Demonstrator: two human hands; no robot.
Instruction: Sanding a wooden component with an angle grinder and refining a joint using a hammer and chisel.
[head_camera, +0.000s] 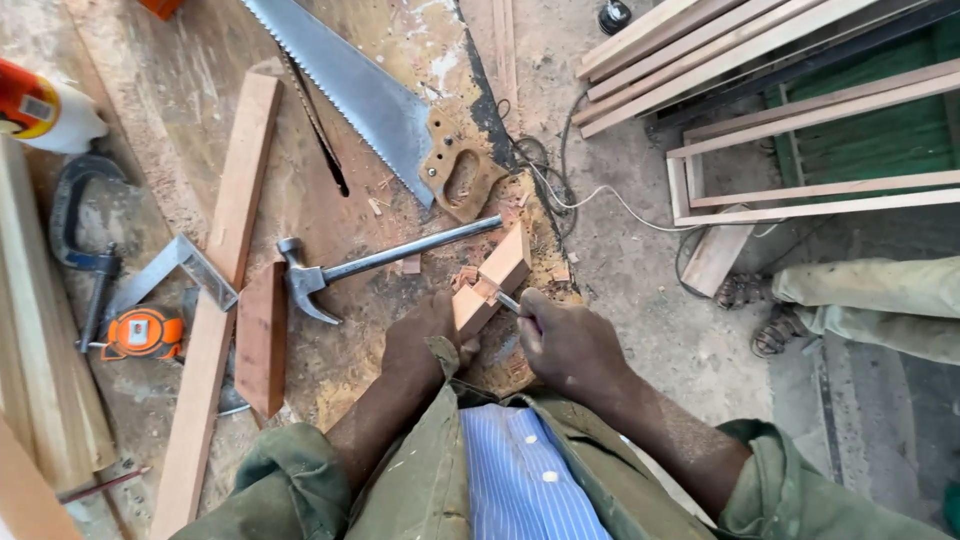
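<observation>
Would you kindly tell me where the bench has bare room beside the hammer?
Bare bench lies above the hammer, between the long plank and the handsaw. It is crowded around the notched block at the left hand and right hand.

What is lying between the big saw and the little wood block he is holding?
In the head view, a hammer lies between the saw and the wood block, its handle end close to the block.

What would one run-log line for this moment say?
left hand: holds notched wood block | right hand: chisel in notch | hammer, handsaw on bench
</observation>
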